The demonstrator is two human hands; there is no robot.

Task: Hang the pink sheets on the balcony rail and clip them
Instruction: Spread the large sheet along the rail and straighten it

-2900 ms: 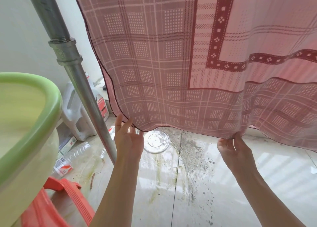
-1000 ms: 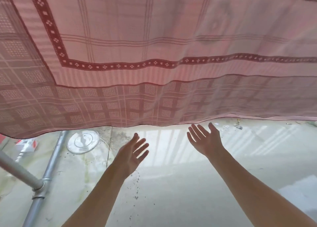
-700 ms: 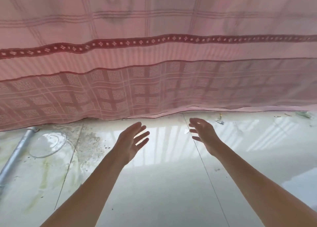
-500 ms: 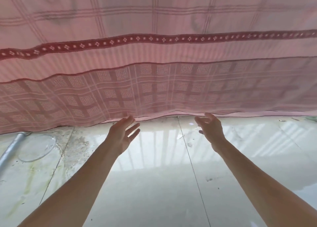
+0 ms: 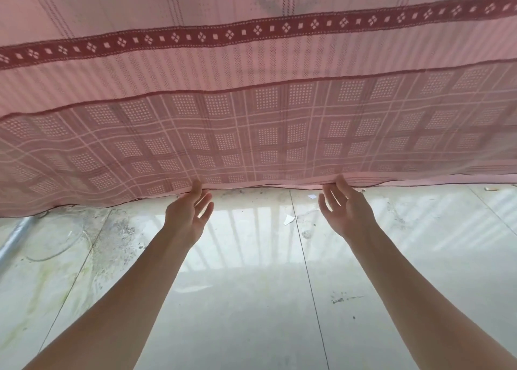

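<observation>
A pink sheet point(image 5: 251, 118) with a dark red patterned band and a checked border hangs across the whole upper half of the view. Its lower hem runs just above both my hands. My left hand point(image 5: 187, 216) is raised with fingers spread, and its fingertips touch the hem. My right hand point(image 5: 345, 210) is raised likewise to the right, its fingertips at the hem too. Neither hand grips the cloth. The rail that carries the sheet and any clips are out of sight.
Below the sheet lies a wet, glossy tiled floor point(image 5: 251, 299) with dirt specks and small scraps. A clear round lid point(image 5: 53, 238) lies at the left beside a grey metal pipe point(image 5: 14, 238).
Both hands have risen from below the sheet up to its lower hem, the fingertips now touching it. The view has shifted right along the sheet, away from the pipe and basin.
</observation>
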